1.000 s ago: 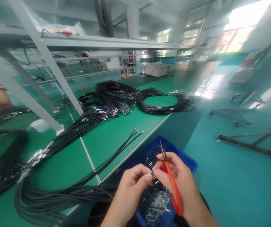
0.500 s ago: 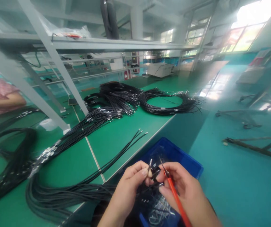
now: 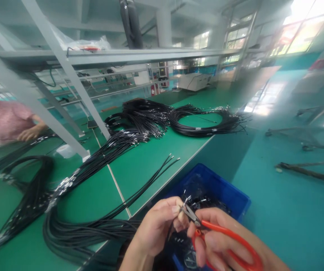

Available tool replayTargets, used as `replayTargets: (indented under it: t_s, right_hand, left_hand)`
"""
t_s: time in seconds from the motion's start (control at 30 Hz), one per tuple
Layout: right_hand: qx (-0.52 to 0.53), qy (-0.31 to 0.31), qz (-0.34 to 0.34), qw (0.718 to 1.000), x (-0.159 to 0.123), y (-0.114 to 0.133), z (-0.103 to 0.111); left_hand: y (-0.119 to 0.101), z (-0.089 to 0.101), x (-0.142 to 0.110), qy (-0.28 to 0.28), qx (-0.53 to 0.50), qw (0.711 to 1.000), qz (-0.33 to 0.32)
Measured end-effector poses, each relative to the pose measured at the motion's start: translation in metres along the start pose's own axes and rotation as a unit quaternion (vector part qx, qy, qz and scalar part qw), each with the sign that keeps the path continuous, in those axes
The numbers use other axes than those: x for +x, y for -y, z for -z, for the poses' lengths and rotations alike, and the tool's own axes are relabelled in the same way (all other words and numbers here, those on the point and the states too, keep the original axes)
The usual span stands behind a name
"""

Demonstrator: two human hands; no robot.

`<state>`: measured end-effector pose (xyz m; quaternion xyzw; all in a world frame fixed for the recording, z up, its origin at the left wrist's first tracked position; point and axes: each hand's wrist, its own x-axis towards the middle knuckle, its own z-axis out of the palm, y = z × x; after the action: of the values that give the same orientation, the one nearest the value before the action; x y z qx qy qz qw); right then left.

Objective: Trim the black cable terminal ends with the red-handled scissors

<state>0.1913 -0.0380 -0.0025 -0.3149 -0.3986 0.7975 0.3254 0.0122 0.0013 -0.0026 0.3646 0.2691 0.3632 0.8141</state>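
My left hand (image 3: 157, 226) pinches the end of a thin black cable (image 3: 169, 235) between thumb and forefinger, just above a blue plastic bin (image 3: 229, 195). My right hand (image 3: 221, 244) grips red-handled pliers (image 3: 229, 241), whose metal tips meet the cable end at my left fingertips. The bin holds small metal and black parts. Both hands hover off the near edge of the green table (image 3: 139, 169).
Bundles of black cables (image 3: 94, 233) trail across the green table, with coils (image 3: 204, 120) at the far side. A grey shelf frame (image 3: 66, 75) stands on the left. Another person in a pink sleeve (image 3: 6, 120) works at far left. Teal floor lies to the right.
The pliers have swung from pointing upward to lying across toward my left fingertips. Both hands have dropped lower in view, and the camera has shifted slightly right.
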Motion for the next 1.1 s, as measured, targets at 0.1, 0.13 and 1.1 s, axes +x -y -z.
replayTargets:
  t_s: [0.1,0.13,1.1]
  right_hand:
    - [0.007,-0.006,-0.003,1.000,0.001,0.002,-0.002]
    - [0.010,-0.010,-0.003,1.000,0.000,0.004,-0.003]
    - [0.032,-0.311,0.238,0.920,0.040,-0.015,-0.033]
  left_hand:
    - [-0.002,-0.002,0.000,0.005,0.027,0.999,-0.015]
    - [-0.003,-0.002,0.000,0.007,0.038,0.999,-0.021]
    - [0.011,-0.007,0.003,-0.024,0.071,0.997,-0.008]
